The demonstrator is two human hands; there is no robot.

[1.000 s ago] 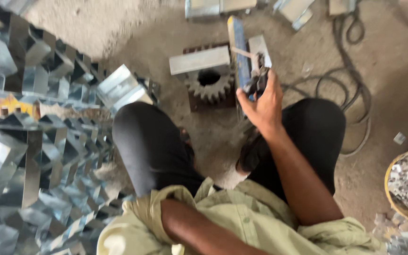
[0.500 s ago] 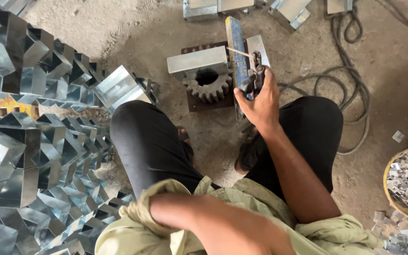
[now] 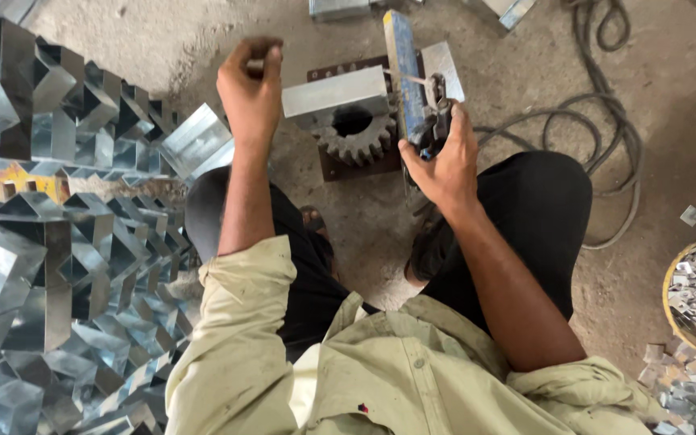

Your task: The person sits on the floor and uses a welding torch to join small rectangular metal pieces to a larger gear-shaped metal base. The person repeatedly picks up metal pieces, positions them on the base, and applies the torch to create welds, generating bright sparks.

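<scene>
The gear wheel (image 3: pixel 356 133) is dark grey, seated on a rust-brown plate (image 3: pixel 364 165). Across its top edge lies a pale silver-grey metal section (image 3: pixel 333 91). Just right of the gear stands a blue bar (image 3: pixel 404 68) with worn yellowish patches. Left of the gear, stacked folded sheet pieces (image 3: pixel 50 242) are bright silver with dark hollows. Well right of the gear, a black cable (image 3: pixel 598 121) loops over grey-brown floor (image 3: pixel 670 97). The shirt (image 3: pixel 380 379) is pale olive, spotted dark; the trousers (image 3: pixel 541 209) are black.

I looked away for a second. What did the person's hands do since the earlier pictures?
The left hand came up into view and now holds one end of the shiny metal piece lying over the gear. The right hand kept its grip on the dark handle by the blue bar. Gear and cable stayed put.
</scene>
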